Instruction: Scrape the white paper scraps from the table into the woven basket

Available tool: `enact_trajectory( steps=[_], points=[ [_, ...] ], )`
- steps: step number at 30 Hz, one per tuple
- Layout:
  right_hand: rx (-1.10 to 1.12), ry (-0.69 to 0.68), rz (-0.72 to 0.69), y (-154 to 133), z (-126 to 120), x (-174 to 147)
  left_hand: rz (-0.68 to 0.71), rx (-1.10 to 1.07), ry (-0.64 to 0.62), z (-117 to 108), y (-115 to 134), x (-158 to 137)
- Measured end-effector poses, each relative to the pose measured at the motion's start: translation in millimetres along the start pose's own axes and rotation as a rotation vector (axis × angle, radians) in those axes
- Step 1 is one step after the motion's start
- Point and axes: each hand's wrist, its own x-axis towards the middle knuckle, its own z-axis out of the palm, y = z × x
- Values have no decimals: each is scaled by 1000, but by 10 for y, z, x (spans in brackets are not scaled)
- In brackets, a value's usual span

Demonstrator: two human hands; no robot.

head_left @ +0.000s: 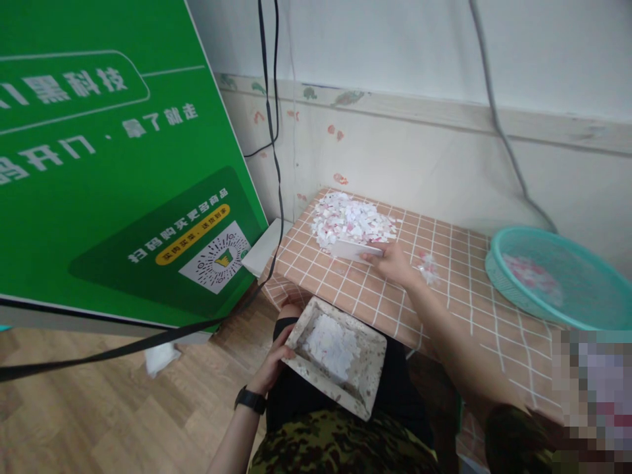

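Many bits [353,217]: small, flat, mostly white, some pink, in a messy pile on the table's [340,289] far left part.
White piece [348,250]: flat, with a straight top, at the table's left part, right by the bits.
My right hand [390,261]: stretched over the table, fingers pinching the white piece's end.
My left hand [275,357]: low, before the table's near edge, gripping the tray's [326,388] side.
Count: two hands, one white piece, one spotty tray with white bits inside, one green basket [513,293] on the table's right.
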Motion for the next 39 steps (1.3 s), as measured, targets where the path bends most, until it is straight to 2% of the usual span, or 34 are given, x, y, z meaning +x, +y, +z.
enact_trajectory(
  steps=[19, 24, 30, 39],
  points=[
    [-107, 55, -2, -22, 120, 0, 10, -11, -27, 4, -11, 1],
    [-66, 12, -22, -58, 101, -65, 22, -9, -34, 4, -17, 9],
    [-90, 40, -5, 2, 163, 13, 5, -6, 8, -35, -57, 23],
    [-12, -95, -33, -99, 101, 61, -9, -17, 6, 36, 33, -20]
  ],
)
